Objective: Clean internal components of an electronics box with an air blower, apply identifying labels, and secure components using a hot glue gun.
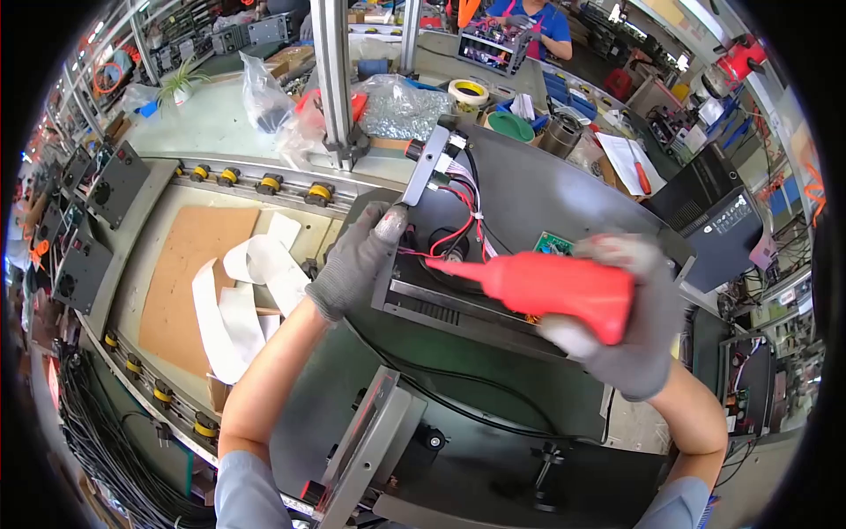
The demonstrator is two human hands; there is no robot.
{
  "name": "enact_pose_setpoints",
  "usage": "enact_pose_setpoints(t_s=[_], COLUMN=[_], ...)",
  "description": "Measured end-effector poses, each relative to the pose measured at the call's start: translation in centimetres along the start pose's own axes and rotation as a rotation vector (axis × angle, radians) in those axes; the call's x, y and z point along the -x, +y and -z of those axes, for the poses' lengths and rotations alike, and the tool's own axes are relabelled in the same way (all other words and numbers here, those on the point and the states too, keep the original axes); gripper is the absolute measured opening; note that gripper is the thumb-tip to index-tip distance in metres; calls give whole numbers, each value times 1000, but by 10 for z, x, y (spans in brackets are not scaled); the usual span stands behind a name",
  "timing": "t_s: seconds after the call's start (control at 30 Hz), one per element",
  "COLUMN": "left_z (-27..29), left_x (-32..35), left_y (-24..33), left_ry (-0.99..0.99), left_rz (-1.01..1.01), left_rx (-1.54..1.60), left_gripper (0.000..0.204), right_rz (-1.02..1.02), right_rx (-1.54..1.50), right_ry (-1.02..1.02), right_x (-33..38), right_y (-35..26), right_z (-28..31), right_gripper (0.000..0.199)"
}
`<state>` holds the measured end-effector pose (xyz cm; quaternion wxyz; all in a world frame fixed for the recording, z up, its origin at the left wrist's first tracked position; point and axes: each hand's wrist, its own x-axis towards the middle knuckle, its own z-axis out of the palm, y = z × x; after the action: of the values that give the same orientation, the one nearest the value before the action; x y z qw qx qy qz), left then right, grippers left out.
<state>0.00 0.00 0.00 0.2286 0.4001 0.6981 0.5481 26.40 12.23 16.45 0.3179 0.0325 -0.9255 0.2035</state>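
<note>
Head view: my right hand [630, 331] is clenched around a red electric screwdriver [551, 286], its tip over the wiring inside a dark metal chassis [529, 198]. My left hand [352, 260] grips the chassis's near-left corner. White paper strips [242, 300] lie left of those fingers.

The right hand [630, 331], gloved grey, wraps around a red power screwdriver [551, 286] whose tip points into the open dark metal chassis [546, 198]. The left hand [352, 260] grips the chassis edge beside red and black wires [458, 220].
</note>
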Motion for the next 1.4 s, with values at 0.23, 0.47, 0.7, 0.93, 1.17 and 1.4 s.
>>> enact_pose_setpoints(t_s=[0.23,0.47,0.7,0.93,1.17,1.4], left_z=[0,0,-3,-6,-5,-5], left_x=[11,11,-5,-25,-27,-26], left_y=[29,22,20,27,30,33], left_ry=[-26,10,68,59,45,78], left_rz=[6,18,3,71,75,82], left_rx=[59,-7,-98,-128,-147,-202], left_gripper=[81,76,80,96,96,95], right_rz=[13,-10,312,428,424,448], right_rx=[143,189,311,564,588,624], right_ry=[-73,-84,163,160,155,153], right_x=[-21,-25,-27,-32,-45,-41], right_y=[13,19,6,15,35,40], right_z=[-55,-64,-17,-9,-26,-31], right_gripper=[51,45,54,65,64,59])
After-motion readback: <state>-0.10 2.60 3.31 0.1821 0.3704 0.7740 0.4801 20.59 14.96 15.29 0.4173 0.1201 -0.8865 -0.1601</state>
